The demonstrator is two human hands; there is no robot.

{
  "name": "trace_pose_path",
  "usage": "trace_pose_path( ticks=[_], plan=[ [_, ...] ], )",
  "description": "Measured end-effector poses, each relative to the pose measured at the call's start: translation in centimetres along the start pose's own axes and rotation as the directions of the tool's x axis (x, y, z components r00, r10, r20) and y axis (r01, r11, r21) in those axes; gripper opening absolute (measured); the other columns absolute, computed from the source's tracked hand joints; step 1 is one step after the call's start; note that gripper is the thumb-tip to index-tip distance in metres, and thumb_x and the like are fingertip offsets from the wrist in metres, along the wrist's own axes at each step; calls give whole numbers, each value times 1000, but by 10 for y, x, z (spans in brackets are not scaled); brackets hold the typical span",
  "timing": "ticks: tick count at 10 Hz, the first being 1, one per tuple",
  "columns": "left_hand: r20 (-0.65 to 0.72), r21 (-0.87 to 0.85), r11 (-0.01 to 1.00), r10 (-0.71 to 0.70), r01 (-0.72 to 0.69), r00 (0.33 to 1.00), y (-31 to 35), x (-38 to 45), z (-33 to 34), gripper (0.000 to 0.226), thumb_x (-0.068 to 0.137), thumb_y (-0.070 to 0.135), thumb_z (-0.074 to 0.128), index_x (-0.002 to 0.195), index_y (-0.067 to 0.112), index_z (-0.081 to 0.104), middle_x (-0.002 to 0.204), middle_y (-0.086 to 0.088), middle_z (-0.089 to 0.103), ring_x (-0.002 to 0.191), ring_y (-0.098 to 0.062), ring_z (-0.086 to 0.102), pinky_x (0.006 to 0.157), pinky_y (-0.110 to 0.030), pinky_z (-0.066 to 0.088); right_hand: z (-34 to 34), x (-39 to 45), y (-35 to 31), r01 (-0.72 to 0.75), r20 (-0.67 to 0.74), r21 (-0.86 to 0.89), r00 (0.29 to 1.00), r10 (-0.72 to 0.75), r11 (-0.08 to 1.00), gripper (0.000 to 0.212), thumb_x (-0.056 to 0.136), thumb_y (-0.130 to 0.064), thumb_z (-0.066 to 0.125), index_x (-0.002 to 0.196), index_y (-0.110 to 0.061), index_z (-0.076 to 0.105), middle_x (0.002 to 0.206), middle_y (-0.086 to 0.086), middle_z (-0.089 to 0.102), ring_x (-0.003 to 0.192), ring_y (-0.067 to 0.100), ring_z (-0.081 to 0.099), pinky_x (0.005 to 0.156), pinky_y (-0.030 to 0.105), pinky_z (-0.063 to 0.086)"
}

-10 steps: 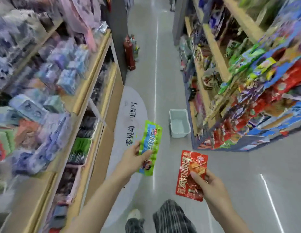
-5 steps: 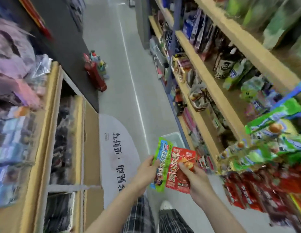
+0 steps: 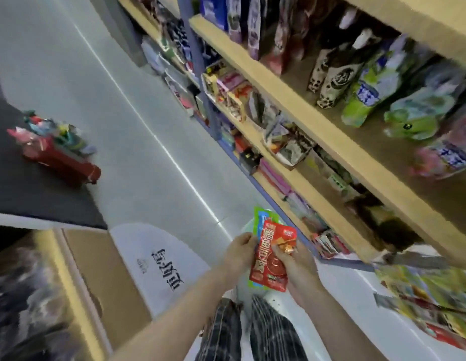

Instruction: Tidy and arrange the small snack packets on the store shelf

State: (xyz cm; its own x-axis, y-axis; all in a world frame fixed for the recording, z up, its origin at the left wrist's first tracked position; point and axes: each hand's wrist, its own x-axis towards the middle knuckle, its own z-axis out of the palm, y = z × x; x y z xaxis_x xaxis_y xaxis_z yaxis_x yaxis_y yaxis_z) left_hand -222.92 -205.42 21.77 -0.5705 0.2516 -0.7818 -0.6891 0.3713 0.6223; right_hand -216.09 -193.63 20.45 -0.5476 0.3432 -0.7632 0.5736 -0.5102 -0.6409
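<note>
Glossy red packet, wooden shelf

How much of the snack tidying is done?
Done: nothing visibly shelved. In hand: the red packet lies stacked over the green packet, gripped by the left hand and right hand. Left: placing both on the shelf.

This is a shop aisle, a small grocery or snack store by its stock. Long wooden shelves run along the right side, crowded with bright snack bags, boxed sweets and display cartons tipped toward the walkway — all blurred, so no labels can be read. A pale tiled floor runs between them and a second shelf unit on the left. A printed floor sticker carries Chinese characters, and a red fire extinguisher stands by a dark wall.
</note>
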Motion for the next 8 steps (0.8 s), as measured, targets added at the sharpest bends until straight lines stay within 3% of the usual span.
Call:
trace_pose_path(
  ticks=[1,2,3,4,5,6,7,8],
  plan=[
    [109,79,992,-108,99,988,-20,58,5,22,103,13,46,87,14,60,82,-7,64,72,-18,59,69,-29,52,-24,56,32,-79,-116,-34,990,75,996,19,82,-12,77,100,-13,70,91,10,76,80,30,74,70,43,60],
    [170,253,961,-159,112,973,-54,136,15,18,100,4,48,93,19,55,86,-2,57,71,-14,53,65,-21,43,-59,132,80,-147,-267,-198,959,91,969,12,81,-11,77,91,-9,71,88,13,75,76,30,72,74,47,60],
    [153,423,905,-123,48,981,-100,225,26,18,98,4,48,103,15,62,94,-8,59,73,-16,52,66,-19,43,-89,221,129,-172,-353,-512,935,-24,841,10,80,-17,74,79,-13,66,93,17,73,88,35,69,81,40,55],
    [135,667,744,-73,-36,988,-149,301,28,31,98,9,48,126,10,60,123,-13,62,103,-25,61,81,-20,45,-101,303,178,-169,-336,-681,937,-98,713,11,78,-22,75,76,-19,65,92,15,73,88,32,68,69,27,42],
    [146,797,598,-57,-83,988,-194,361,19,39,98,15,49,137,16,52,140,-12,51,123,-27,54,97,-26,44,-98,376,231,-136,-275,-696,958,-86,705,22,73,-23,82,91,-15,73,93,14,74,91,30,70,73,29,50],
    [222,857,494,-95,-147,970,-218,398,0,45,98,13,50,142,18,47,144,-8,48,123,-28,55,90,-21,41,-100,413,263,-142,-219,-687,976,-17,712,69,65,-21,89,127,-10,61,118,12,67,111,28,63,92,32,48],
    [353,824,458,46,-334,935,-201,390,-18,38,95,7,55,132,13,58,133,-7,59,119,-25,57,96,-22,40,-103,407,254,-100,-170,-671,985,-21,735,50,70,2,81,117,-2,65,122,20,64,113,34,60,87,30,50],
    [517,789,305,143,-534,844,-140,343,-35,35,95,12,59,129,17,60,127,-3,61,116,-20,56,100,-29,41,-81,340,189,-6,6,-720,1000,15,693,33,80,7,72,109,-6,67,109,14,67,107,32,64,83,28,54]
  ],
)
